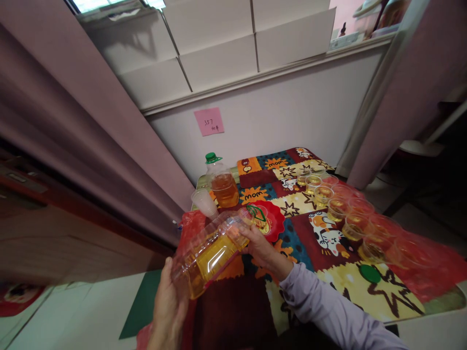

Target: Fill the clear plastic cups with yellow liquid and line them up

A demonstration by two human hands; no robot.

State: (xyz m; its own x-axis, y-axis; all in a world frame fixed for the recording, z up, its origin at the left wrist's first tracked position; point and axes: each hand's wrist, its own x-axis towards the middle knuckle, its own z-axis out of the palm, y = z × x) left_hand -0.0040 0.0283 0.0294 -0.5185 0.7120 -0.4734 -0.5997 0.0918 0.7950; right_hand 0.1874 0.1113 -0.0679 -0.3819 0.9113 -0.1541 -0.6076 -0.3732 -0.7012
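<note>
Both hands hold a clear plastic bottle (215, 253) of yellow liquid, tipped with its neck toward the upper right. My left hand (168, 304) supports the bottle's base from the left. Around the upper part of its body, my right hand (260, 248) is wrapped. Beneath the bottle's neck end lies a red scalloped plate (279, 221), and a clear cup (263, 221) seems to sit on it. The green handle ring (257, 213) shows there too; the bottle's mouth is hard to make out.
A jug with amber liquid (224, 189) and stacked clear cups (205, 203) stand behind. Rows of cups with yellow liquid (337, 209) line the right, partly over red plastic film (434, 265). A green cap (370, 273) lies on the patterned tablecloth (299, 243).
</note>
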